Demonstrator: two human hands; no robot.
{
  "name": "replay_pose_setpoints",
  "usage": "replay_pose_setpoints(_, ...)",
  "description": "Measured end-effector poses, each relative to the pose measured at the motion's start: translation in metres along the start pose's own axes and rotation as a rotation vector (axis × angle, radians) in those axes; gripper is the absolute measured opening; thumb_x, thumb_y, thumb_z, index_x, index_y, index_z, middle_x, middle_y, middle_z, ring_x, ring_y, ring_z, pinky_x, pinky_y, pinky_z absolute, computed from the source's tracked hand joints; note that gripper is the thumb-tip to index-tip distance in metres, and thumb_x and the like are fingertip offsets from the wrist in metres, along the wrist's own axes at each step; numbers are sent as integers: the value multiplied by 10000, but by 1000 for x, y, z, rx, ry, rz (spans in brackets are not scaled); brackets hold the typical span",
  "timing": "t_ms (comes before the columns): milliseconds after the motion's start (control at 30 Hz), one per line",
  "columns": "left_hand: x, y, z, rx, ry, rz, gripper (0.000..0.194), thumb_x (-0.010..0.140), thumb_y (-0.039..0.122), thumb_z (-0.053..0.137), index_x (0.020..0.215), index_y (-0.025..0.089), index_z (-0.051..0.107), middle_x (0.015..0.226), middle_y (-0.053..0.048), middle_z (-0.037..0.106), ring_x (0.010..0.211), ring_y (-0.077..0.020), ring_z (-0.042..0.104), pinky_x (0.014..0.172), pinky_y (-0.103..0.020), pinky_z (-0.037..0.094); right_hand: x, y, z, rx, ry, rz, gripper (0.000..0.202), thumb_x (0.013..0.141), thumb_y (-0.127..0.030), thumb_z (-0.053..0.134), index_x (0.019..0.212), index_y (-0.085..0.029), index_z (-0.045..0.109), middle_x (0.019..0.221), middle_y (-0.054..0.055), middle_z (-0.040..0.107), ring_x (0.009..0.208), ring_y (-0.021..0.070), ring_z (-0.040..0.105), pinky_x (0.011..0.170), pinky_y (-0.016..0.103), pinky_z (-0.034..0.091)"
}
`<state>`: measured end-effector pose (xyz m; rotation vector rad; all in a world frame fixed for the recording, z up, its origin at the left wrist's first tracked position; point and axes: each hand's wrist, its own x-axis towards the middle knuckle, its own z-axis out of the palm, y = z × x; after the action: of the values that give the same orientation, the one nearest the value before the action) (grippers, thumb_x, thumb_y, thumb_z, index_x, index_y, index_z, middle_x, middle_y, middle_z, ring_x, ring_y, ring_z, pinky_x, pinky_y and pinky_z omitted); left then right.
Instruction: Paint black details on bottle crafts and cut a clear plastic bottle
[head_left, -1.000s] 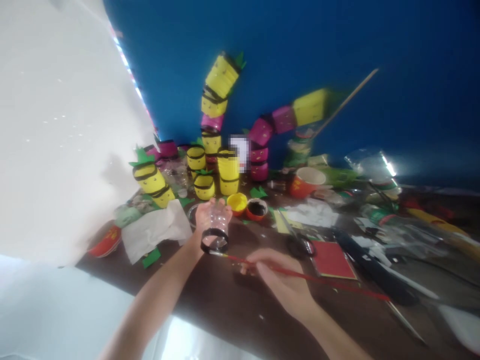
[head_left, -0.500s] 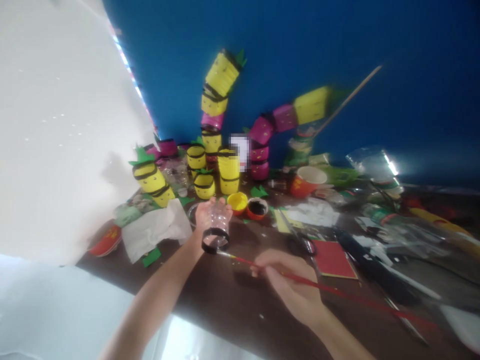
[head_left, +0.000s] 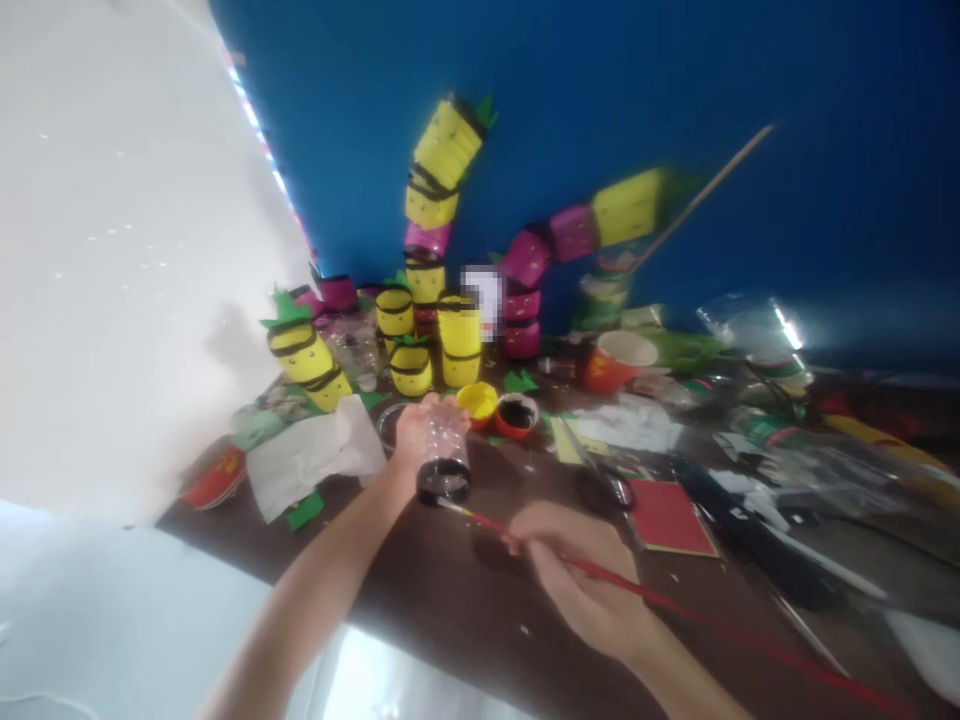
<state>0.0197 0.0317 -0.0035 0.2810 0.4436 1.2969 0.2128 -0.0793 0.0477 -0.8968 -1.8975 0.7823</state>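
My left hand (head_left: pixel 417 432) is wrapped round a clear plastic bottle piece (head_left: pixel 447 445), whose near rim carries a black painted band. My right hand (head_left: pixel 576 565) is closed on a red-handled paintbrush (head_left: pixel 660 598). The brush tip touches the black band at the rim's lower edge. Behind the bottle piece sit a cup of yellow paint (head_left: pixel 478 404) and a cup of black paint (head_left: pixel 517 416). Further back stand yellow painted pots (head_left: pixel 459 345) with black bands, and magenta ones (head_left: pixel 523 325) joined in a bent column.
Scissors (head_left: pixel 611 487) lie near a red paper square (head_left: pixel 670 517) on the right. White paper (head_left: pixel 315 455) and a tipped red cup (head_left: pixel 215 477) are at the left. Clear bottles (head_left: pixel 832 470) crowd the right side. A blue wall (head_left: pixel 600 90) rises behind the brown table (head_left: pixel 450 590).
The bottle piece has shifted slightly right and tilted in my left hand. The brush tip stays against its rim, and my right hand has hardly moved.
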Motion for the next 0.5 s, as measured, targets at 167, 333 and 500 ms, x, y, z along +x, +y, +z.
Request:
replay_pose_setpoints(167, -2, -1, 2, 36, -13, 14, 74, 680, 216, 507, 608, 202, 496, 697, -8, 601, 663, -158, 602, 654, -289, 486, 2, -1, -2, -101, -1, -69, 186, 813, -148, 459, 705, -218, 594, 605, 7, 647, 519, 123, 607, 518, 216, 477)
replay_pose_setpoints(333, -3, -1, 2, 85, -49, 16, 49, 651, 181, 536, 609, 193, 514, 714, -16, 621, 681, -179, 623, 655, -299, 487, 3, 0, -2, -119, 18, -91, 183, 804, -128, 460, 733, -220, 600, 622, 9, 659, 541, 127, 622, 533, 215, 487)
replay_pose_setpoints(500, -3, -1, 4, 109, -38, 25, 81, 652, 178, 559, 601, 187, 496, 694, -17, 612, 663, -184, 629, 629, -293, 479, 4, 0, -4, -142, -36, -132, 171, 798, -133, 461, 721, -222, 585, 624, 23, 647, 549, 139, 602, 539, 241, 483)
